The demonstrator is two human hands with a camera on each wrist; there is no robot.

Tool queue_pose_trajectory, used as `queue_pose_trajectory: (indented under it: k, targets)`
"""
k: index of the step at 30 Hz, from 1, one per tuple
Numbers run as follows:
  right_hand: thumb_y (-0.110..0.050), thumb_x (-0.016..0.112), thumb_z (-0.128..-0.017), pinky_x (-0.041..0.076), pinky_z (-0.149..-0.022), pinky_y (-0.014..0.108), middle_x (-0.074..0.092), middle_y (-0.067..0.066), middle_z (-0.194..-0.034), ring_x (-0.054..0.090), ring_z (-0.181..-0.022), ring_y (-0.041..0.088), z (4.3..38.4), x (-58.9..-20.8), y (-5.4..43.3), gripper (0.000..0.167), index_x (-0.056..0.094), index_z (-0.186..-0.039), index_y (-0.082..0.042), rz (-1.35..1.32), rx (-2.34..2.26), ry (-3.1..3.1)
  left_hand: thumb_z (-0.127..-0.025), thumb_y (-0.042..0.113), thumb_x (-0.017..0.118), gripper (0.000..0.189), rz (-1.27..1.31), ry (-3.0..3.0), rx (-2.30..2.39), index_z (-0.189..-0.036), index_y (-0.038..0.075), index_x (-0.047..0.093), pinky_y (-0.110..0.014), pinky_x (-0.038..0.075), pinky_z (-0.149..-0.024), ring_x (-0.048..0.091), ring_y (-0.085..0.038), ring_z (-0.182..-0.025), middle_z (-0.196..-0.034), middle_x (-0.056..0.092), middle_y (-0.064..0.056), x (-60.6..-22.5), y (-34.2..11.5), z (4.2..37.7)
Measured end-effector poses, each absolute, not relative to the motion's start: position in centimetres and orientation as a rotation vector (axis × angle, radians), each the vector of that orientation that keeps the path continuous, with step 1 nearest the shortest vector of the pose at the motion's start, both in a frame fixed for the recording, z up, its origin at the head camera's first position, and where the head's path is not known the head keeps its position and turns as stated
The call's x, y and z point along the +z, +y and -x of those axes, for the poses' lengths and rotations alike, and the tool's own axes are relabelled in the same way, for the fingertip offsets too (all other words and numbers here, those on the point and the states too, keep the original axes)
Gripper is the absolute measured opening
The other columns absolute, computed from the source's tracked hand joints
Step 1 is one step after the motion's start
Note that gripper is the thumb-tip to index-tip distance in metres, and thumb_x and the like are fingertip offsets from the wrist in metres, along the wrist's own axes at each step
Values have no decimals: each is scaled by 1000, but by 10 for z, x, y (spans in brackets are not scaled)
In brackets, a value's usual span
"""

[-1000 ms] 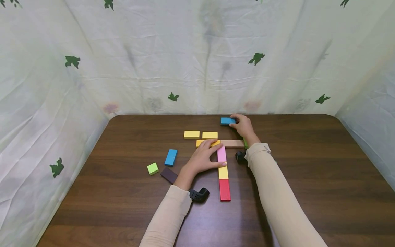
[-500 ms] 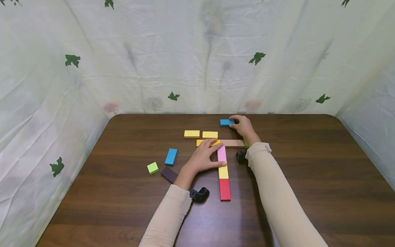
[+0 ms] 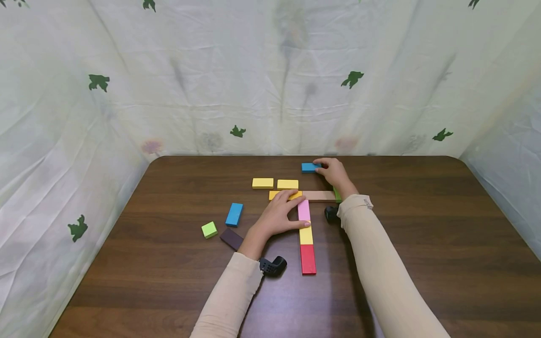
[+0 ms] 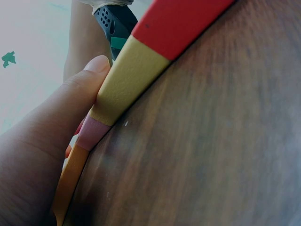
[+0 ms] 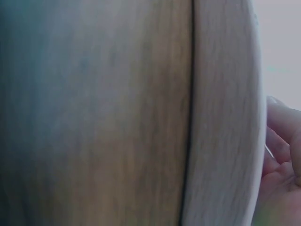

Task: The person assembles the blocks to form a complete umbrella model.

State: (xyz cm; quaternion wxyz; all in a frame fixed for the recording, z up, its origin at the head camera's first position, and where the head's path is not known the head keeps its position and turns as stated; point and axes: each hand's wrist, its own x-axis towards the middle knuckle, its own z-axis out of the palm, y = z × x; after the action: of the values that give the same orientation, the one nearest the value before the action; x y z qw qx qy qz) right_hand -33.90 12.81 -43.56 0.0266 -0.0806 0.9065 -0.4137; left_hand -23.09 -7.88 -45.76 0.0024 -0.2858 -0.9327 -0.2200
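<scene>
Two loose yellow blocks (image 3: pixel 263 183) lie beyond the orange block (image 3: pixel 272 195); a near blue block (image 3: pixel 234 214), lime block (image 3: pixel 209 230) and dark block (image 3: pixel 231 239) sit left of the pink block (image 3: pixel 303 210). The right hand (image 3: pixel 334 173) pinches the far blue block (image 3: pixel 308 168) near the back edge of the table (image 3: pixel 422 263) — its right end hidden by fingers. The left hand (image 3: pixel 276 218), thumb and fingers spread, partly covers the orange block. The left wrist overlaps the dark block — the right sleeve, a green block (image 3: pixel 337 195). The right wrist view is blurred, its fingers cut off.
</scene>
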Motion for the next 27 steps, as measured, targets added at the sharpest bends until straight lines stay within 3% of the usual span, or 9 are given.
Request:
queue_pose_trajectory:
  k: [27]
  targets:
    - [-16, 52, -92, 36, -93, 43, 46, 13, -129, 40, -118, 30, 337, -433, 129, 34, 52, -125, -5, 214, -1418, 2767, -72, 66, 56, 77, 893, -2933, -709, -136, 26, 41, -41, 26, -101, 20, -19, -129, -141, 29, 0, -457, -80, 230]
